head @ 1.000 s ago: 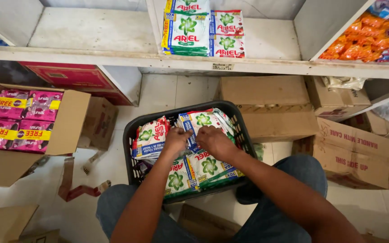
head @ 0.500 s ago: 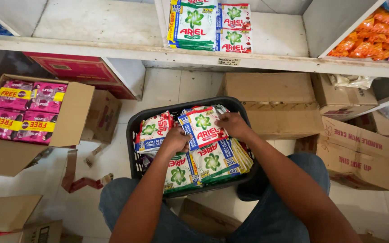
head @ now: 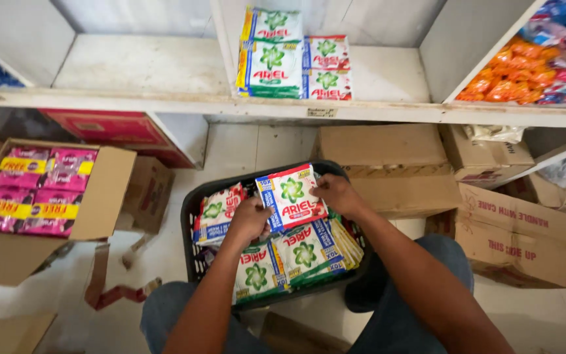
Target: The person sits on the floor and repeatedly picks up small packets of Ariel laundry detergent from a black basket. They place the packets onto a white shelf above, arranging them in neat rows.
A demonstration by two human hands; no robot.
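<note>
my left hand (head: pixel 249 219) and my right hand (head: pixel 335 195) are both clamped on the same white, red and green detergent sachet pack (head: pixel 293 196), one hand at each side edge, so the two hands are apart with the pack stretched between them. the pack is held face up and slightly tilted, just above the black plastic slotted basket (head: pixel 191 216) that sits between my knees on the pale tiled floor (head: pixel 244 141). under the pack, inside the basket, lie more detergent sachet stacks (head: pixel 302 246) of the same kind, some with green trim and some with red.

ahead of me is a worn white shelf (head: pixel 139 65), and on it a small stack of the same sachets (head: pixel 293 56) stands against the divider. further right on the shelf is a heap of orange snack packets (head: pixel 512 75). to my left an open brown cardboard box (head: pixel 99 190) holds pink and yellow sachet strips (head: pixel 31 190). to my right, closed brown cartons (head: pixel 512 226) rest on the floor under the shelf.
</note>
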